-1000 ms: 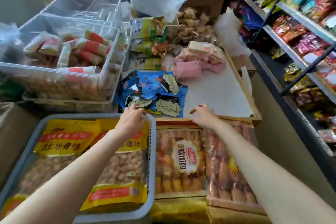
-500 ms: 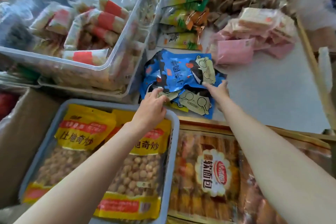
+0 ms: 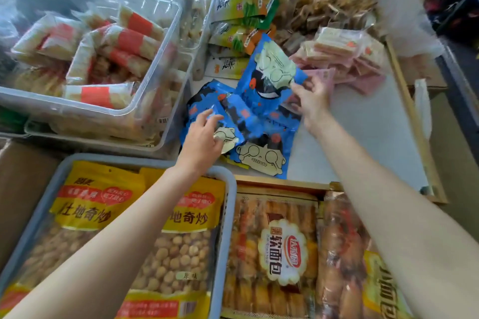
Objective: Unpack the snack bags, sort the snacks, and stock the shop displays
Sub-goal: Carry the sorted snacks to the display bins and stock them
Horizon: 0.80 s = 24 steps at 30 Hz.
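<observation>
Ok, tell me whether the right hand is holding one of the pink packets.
No, the right hand pinches a blue cartoon snack bag, lifted beside the pink packets.

Brown snack pile (image 3: 334, 0) blurred; bread packs (image 3: 282, 254) cropped

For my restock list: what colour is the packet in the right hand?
Blue packet, cartoon face; head view.

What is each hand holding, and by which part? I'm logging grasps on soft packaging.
The right hand pinches the raised blue snack packet by its right edge. The left hand rests on another blue packet; grip unclear.
</observation>
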Each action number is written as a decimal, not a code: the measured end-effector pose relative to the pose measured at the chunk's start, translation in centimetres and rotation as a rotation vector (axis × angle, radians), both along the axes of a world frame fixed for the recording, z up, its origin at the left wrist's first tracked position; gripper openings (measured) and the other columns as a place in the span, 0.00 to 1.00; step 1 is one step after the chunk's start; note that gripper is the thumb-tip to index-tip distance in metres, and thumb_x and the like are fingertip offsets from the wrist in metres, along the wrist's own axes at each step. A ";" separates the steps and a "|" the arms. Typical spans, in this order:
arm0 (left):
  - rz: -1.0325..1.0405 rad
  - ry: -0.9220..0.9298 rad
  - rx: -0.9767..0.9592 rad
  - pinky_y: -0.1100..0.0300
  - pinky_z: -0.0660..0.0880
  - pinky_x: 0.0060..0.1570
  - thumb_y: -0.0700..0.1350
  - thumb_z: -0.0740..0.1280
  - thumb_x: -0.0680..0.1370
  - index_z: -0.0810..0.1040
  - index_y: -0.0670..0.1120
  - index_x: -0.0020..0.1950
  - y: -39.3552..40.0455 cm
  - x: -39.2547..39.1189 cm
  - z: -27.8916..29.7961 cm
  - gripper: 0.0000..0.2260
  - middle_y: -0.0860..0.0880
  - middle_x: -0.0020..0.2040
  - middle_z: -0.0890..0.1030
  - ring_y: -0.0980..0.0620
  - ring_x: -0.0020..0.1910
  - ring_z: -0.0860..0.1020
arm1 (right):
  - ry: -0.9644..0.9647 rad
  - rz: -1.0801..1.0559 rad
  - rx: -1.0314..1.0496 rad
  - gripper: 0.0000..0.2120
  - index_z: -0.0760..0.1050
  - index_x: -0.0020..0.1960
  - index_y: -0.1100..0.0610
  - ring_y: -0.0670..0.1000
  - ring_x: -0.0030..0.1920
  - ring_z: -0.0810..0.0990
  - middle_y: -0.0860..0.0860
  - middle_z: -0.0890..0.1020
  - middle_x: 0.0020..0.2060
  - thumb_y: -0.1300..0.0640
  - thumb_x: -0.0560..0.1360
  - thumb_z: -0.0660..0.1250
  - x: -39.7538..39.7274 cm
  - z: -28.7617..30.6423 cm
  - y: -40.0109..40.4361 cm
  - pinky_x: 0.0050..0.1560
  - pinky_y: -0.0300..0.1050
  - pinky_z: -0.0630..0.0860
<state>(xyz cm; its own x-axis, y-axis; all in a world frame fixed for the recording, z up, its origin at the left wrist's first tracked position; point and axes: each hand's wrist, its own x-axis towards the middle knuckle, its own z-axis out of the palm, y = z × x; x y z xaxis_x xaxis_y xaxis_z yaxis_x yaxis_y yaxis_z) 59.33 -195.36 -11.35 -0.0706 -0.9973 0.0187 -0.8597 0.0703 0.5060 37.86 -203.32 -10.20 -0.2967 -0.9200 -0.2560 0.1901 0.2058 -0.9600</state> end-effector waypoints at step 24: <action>-0.198 0.065 -0.001 0.56 0.74 0.42 0.40 0.68 0.75 0.81 0.38 0.48 -4.0 -4.9 6.9 0.07 0.41 0.41 0.82 0.47 0.38 0.78 | 1.093 0.952 -0.177 0.20 0.76 0.61 0.52 0.52 0.61 0.74 0.51 0.80 0.57 0.54 0.70 0.73 -0.4 4.2 2.6 0.69 0.56 0.61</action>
<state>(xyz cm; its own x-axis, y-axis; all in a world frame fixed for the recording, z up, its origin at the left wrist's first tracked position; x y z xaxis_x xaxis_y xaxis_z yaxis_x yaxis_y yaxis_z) 54.41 -199.36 -4.46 -0.2637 -0.9641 0.0310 -0.7944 0.2353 0.5600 37.45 -200.77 -6.04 0.4612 -0.8705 -0.1719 -0.7730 -0.2991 -0.5595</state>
